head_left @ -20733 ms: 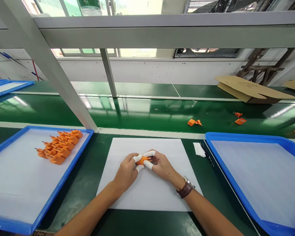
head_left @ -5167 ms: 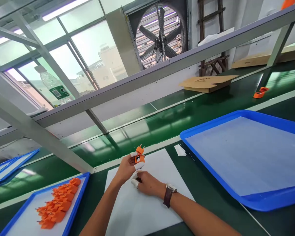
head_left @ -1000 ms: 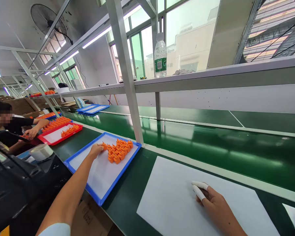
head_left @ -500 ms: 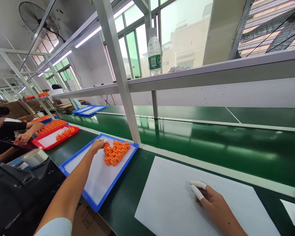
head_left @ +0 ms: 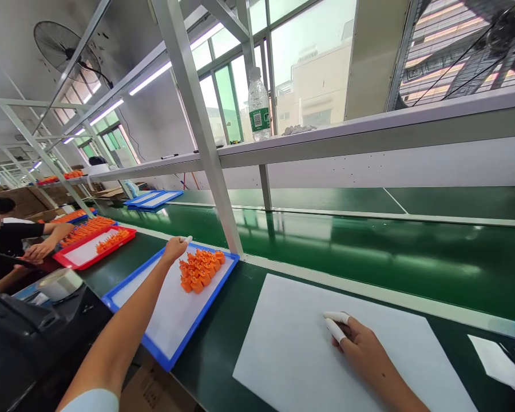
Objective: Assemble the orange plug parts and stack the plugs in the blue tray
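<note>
My left hand [head_left: 177, 248] reaches over the far rim of a blue-edged tray [head_left: 171, 320]. One white-covered fingertip points outward, and no orange part shows in this hand; its other fingers are mostly hidden. Close by on the tray's white lining, small orange parts [head_left: 201, 269] sit in tight rows. My right hand [head_left: 356, 343] is over a large white sheet [head_left: 283, 337] on the green bench. Its thumb and index finger wear white finger covers and come together at the tips, the other fingers curled under. Anything between them is too small or hidden to make out.
A metal post [head_left: 210, 131] rises beside the tray. Left of it lie a red tray [head_left: 81, 263] with orange parts, a tape roll [head_left: 60, 283] and a co-worker's hands [head_left: 40, 250]. A water bottle [head_left: 258, 109] stands on the shelf. A white paper [head_left: 498, 360] lies far right.
My left hand has lifted slightly up and away from the orange parts, toward the tray's far rim. My right hand keeps about the same pose over the sheet. The view has shifted a little.
</note>
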The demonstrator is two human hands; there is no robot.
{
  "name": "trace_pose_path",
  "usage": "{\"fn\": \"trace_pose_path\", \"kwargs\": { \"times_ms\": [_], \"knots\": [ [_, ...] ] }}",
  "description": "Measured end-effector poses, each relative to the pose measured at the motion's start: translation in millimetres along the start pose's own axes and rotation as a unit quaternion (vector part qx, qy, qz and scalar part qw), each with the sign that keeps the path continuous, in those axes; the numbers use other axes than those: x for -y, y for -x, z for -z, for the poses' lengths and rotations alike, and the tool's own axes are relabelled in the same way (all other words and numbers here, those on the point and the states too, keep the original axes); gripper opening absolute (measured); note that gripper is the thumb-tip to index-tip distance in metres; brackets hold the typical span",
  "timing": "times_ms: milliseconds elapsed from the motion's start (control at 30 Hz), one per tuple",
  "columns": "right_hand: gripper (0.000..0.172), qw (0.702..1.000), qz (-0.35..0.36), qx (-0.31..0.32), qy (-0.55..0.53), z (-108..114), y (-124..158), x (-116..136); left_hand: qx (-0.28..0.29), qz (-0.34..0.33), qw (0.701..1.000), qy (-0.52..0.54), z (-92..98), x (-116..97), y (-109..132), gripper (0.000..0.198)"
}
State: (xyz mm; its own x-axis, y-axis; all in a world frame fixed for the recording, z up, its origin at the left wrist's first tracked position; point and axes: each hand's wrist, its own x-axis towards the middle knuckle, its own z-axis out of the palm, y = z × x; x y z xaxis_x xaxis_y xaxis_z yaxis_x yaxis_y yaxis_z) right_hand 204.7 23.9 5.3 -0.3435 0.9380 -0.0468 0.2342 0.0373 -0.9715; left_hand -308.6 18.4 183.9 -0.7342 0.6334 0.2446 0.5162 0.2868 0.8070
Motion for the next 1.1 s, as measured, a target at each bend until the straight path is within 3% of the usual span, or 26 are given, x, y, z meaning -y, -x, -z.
{"fn": "trace_pose_path", "kwargs": {
  "times_ms": [100,167,267,433,533,600,800,933,1033,1100],
  "knots": [
    [0.041,1.000,0.014,-0.001,-0.013,-2.3,1.0,0.4,0.007,-0.054,0.998,0.033,-11.7,-27.6,16.4,0.027],
    [0.037,0.999,0.026,-0.007,-0.019,-3.3,3.0,4.1,0.037,-0.098,0.992,0.072,-31.9,-46.6,42.0,0.034],
    [0.034,0.998,0.053,-0.008,-0.024,-3.6,5.7,10.1,0.136,-0.149,0.968,0.151,-80.1,-68.2,104.2,0.039],
    [0.029,0.995,0.066,-0.026,-0.074,-1.8,2.2,12.1,0.392,-0.170,0.871,0.243,-179.9,-79.2,222.2,0.032],
    [0.027,0.991,0.069,-0.035,-0.111,1.2,-2.6,11.2,0.438,-0.163,0.854,0.230,-227.7,-81.3,263.9,0.030],
    [0.026,0.988,0.075,-0.035,-0.128,3.3,-5.0,11.5,0.445,-0.152,0.852,0.231,-247.3,-82.9,276.7,0.030],
    [0.021,0.987,0.075,-0.026,-0.141,4.2,-8.2,15.9,0.451,-0.173,0.849,0.214,-260.7,-74.0,283.9,0.038],
    [0.014,0.985,0.085,-0.024,-0.146,2.0,-9.1,16.6,0.337,-0.327,0.863,0.188,-263.6,-57.0,286.7,0.029],
    [0.018,0.985,0.096,-0.038,-0.140,1.7,-7.9,14.4,0.273,-0.441,0.832,0.199,-265.3,-47.1,296.9,0.041],
    [0.024,0.984,0.107,-0.054,-0.134,2.0,-6.7,12.1,0.269,-0.481,0.808,0.207,-263.5,-45.4,305.6,0.047]
  ]
}}
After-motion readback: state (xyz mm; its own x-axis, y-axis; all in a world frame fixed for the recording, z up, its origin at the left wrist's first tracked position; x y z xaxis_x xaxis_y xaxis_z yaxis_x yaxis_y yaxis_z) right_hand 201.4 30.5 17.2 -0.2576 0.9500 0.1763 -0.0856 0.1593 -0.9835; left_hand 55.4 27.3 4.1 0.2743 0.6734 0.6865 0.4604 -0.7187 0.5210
